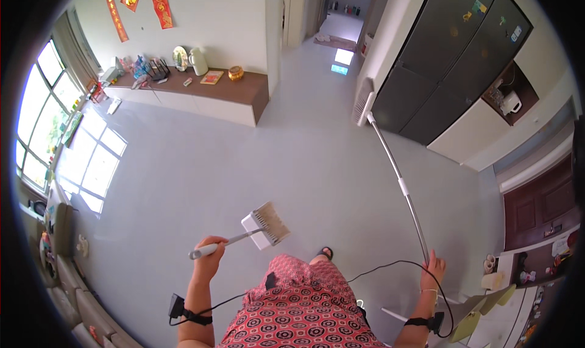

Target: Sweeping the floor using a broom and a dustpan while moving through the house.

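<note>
My left hand (209, 258) is closed round the grey-and-white grip of a long-handled dustpan (257, 233). Its white pan, with a row of comb-like teeth and a beige part, is just in front of me, left of my feet. Out to the right, my right hand (433, 271) holds the end of a flat mop's metal pole (404, 188). The pole stretches forward and leftward to a pale, ridged, flat mop head (364, 102) beside the fridge's lower left corner. Whether that head touches the wall panel I cannot tell.
A low brown-topped cabinet (244, 91) with many small things stands ahead left. The dark fridge (440, 71) is ahead right. A sofa (72, 287) runs along the left, and green chairs (469, 323) stand at my right. A black cable (384, 266) links my wrists.
</note>
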A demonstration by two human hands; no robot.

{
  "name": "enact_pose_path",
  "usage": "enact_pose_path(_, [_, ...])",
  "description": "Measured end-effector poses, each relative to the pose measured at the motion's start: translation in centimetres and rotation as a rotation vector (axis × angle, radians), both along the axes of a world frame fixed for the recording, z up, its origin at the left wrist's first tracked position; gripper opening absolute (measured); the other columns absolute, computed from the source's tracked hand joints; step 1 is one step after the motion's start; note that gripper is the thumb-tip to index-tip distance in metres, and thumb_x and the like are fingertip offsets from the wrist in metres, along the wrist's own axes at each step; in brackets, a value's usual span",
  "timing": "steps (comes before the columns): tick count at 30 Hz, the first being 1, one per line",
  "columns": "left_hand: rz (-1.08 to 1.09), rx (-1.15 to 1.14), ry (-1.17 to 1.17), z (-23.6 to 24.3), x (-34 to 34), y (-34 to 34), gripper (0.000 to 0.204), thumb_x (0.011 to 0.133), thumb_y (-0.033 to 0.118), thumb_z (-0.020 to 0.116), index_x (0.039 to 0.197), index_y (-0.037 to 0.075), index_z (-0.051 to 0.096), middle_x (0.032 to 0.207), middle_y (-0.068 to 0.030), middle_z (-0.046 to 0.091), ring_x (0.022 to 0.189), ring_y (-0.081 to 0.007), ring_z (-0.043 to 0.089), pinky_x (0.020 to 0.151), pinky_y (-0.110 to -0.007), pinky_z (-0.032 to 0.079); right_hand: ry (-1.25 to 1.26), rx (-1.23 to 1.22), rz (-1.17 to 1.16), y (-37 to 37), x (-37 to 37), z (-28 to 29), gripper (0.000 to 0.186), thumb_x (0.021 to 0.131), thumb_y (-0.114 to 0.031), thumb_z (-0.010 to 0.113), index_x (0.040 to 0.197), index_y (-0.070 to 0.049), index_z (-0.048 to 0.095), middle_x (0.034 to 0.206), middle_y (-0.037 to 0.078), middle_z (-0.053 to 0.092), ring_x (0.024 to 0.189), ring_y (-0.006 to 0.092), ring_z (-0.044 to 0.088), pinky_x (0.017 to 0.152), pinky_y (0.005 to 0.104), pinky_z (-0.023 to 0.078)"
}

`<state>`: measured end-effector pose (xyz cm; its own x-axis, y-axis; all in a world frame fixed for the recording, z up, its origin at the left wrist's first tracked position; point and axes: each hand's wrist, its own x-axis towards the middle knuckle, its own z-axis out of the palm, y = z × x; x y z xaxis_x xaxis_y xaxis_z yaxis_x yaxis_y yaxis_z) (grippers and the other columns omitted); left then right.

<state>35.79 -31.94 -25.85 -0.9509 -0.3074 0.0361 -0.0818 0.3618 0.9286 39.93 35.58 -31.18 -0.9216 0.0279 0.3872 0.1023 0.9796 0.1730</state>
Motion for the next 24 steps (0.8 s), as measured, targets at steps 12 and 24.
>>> enact_pose_path(12, [0.321,0.212,0.077,0.7,0.7,-1.5,0.007,0.085,0.003,0.064,0.089,0.001,0.069,0.076,-0.0017,0.059,0.071,-0.0091,0.052,0.063,-0.024,0.043,-0.549,-1.799,0.327,-12.9,-11.6,-9.6,0.092,0.083,-0.009,0.073,0.155,-0.009,0.016,0.073,0.0,0.057,0.066,0.011,0.058,0.064,0.0306,0.054])
enact_pose_path(24, [0.498,0.331,0.103,3.6,-4.3,-0.4,0.01,0.091,0.007,0.062,0.098,0.001,0.064,0.093,-0.0069,0.062,0.083,-0.0117,0.059,0.077,-0.028,0.057,-0.933,-1.725,0.169,-17.5,-18.4,-5.6,0.084,0.08,-0.015,0.075,0.147,-0.004,0.027,0.092,0.011,0.055,0.079,0.0187,0.061,0.07,0.0386,0.059])
